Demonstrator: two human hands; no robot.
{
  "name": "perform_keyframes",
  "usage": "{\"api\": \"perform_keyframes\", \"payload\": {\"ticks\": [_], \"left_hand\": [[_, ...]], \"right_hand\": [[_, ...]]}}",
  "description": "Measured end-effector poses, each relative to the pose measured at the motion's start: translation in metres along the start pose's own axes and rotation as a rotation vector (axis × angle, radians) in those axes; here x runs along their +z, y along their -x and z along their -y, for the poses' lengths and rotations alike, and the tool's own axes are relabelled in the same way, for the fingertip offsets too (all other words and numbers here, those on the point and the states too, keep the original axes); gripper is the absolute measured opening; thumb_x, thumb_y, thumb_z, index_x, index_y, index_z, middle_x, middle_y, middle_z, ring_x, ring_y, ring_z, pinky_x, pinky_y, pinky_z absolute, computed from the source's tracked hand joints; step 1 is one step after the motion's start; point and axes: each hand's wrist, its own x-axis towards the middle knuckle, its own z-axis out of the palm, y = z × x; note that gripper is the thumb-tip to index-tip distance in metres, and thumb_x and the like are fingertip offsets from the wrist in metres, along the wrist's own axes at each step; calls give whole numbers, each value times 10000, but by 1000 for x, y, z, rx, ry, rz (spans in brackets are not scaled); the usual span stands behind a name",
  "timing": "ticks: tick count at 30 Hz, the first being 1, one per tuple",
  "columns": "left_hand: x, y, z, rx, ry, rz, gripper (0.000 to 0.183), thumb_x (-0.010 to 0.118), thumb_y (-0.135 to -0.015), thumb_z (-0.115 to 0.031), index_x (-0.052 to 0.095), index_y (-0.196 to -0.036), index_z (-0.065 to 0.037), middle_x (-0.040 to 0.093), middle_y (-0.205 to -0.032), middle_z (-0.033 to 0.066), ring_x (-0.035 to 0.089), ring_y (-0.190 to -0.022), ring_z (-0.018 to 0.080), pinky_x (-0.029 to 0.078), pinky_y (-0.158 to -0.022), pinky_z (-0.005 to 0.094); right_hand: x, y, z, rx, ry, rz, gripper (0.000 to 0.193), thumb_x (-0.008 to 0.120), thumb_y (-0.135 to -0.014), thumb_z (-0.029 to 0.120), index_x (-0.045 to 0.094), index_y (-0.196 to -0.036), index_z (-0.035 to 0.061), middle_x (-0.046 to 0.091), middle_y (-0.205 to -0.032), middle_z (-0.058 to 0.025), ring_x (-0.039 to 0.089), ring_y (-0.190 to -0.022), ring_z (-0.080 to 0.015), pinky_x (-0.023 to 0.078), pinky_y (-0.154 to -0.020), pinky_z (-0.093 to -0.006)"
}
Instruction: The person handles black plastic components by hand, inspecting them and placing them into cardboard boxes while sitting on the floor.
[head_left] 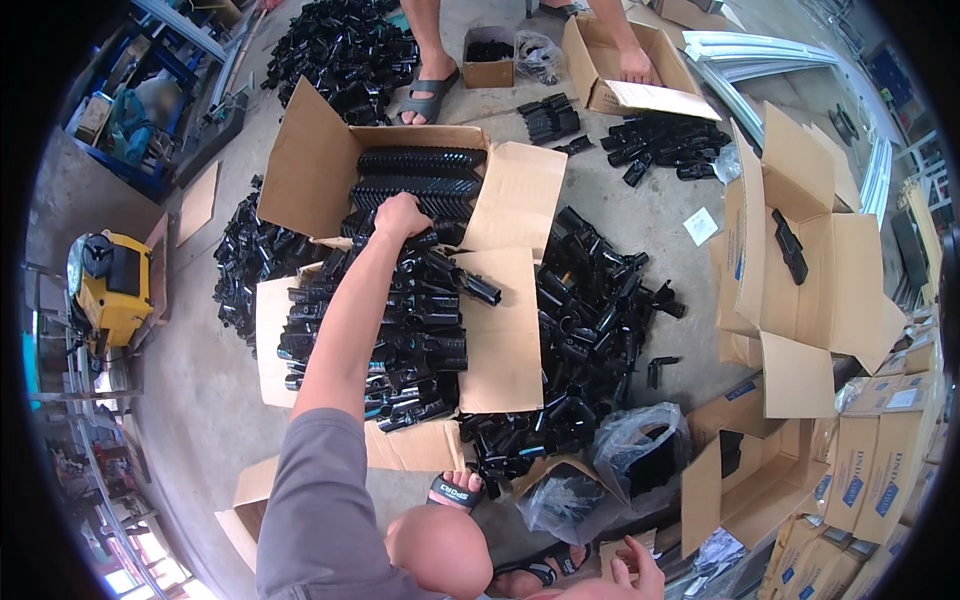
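Note:
My left hand (402, 215) reaches over the near side of an open cardboard box (305, 165). Its fingers curl down around a black tubular part (424, 240); the fingertips are partly hidden. Neat rows of matching black parts (420, 185) fill the box. Against its near side, more black parts (415, 350) lie stacked on the box's flaps, and one sticks out to the right. My right hand (637, 572) is low at the right, near my knee, fingers loosely bent and apart, with nothing seen in it.
Loose black parts (590, 320) are heaped right of the box, with others at left. Another person's hand (632, 66) is inside a carton (592, 70) at the top. An open box (810, 260) at right holds one part. Plastic bags (640, 440) lie near my feet.

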Motion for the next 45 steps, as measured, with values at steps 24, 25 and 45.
{"api": "perform_keyframes", "payload": {"ticks": [24,25,45], "left_hand": [[27,-4,-58,371,-690,187,335,676,-780,-108,732,-1101,-187,701,-1160,117,674,-1090,283,564,-890,379],[28,-2,-64,380,-727,172,269,665,-812,-124,748,-1065,-165,715,-1129,107,688,-1068,263,565,-878,363],[31,1,-72,410,-769,25,157,684,-839,-135,775,-967,-140,744,-1031,65,711,-992,217,570,-832,323]], "right_hand": [[-35,-10,83,12,-137,-99,467,601,-930,154,514,-1367,14,606,-1269,-149,582,-1187,-254,441,-1039,-370],[-30,-11,63,23,-149,-66,462,602,-932,156,516,-1362,8,602,-1276,-154,578,-1194,-255,436,-1046,-371],[-21,-21,35,38,-35,-30,450,670,-917,221,555,-1305,26,680,-1095,-202,673,-995,-324,534,-859,-405]]}}
